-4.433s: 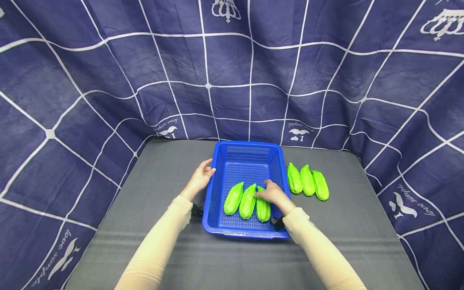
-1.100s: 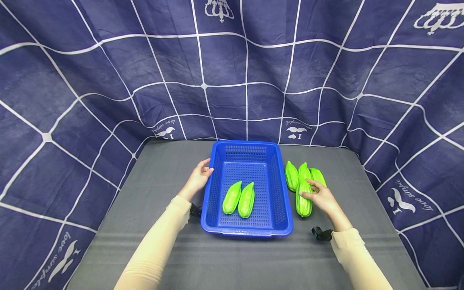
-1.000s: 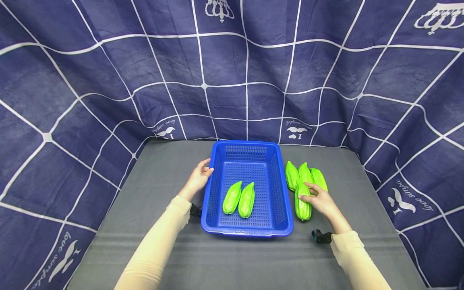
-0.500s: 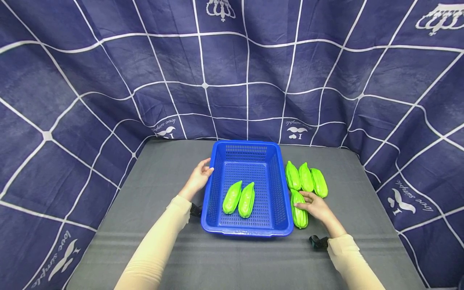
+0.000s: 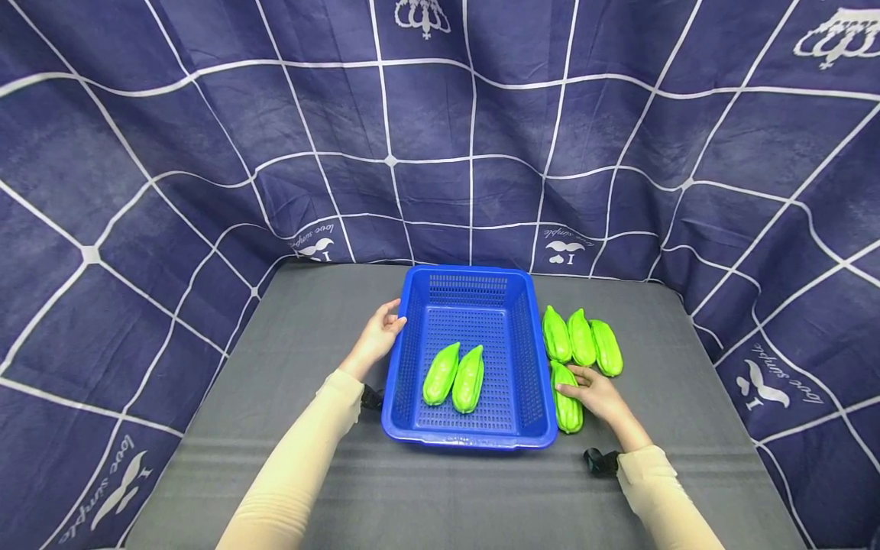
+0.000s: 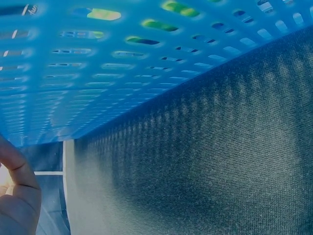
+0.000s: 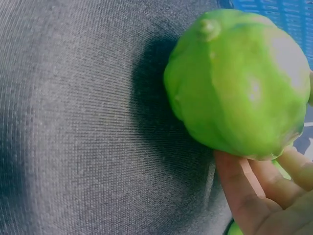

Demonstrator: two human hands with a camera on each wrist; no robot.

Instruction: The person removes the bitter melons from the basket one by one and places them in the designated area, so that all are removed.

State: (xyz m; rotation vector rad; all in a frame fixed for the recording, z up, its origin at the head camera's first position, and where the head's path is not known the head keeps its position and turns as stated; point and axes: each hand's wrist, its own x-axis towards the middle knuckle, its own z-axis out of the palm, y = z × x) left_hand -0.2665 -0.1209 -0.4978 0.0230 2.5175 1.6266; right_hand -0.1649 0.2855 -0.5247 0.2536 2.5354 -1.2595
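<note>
A blue perforated basket (image 5: 470,441) stands on the grey table. Two bright green ribbed gourds lie inside it, a left gourd (image 5: 441,374) and a right gourd (image 5: 468,380). My left hand (image 5: 376,336) touches the outside of its left rim; a bent finger (image 6: 22,176) shows beside the wall in the left wrist view. Just right of the basket, my right hand (image 5: 596,393) holds another green gourd (image 5: 567,401) between thumb and fingers. Close up in the right wrist view, that gourd (image 7: 239,83) casts a shadow on the cloth; whether it touches the cloth I cannot tell.
Behind the held gourd, three more green gourds lie side by side on the grey table (image 5: 454,496): a left one (image 5: 556,334), a middle one (image 5: 581,338) and a right one (image 5: 606,348). A dark blue curtain (image 5: 440,130) with white lines hangs around the table.
The rightmost of three gourds has left the basket in my right hand. It has come down to the table on the right, drawn toward me and the basket. My left hand stays put.
</note>
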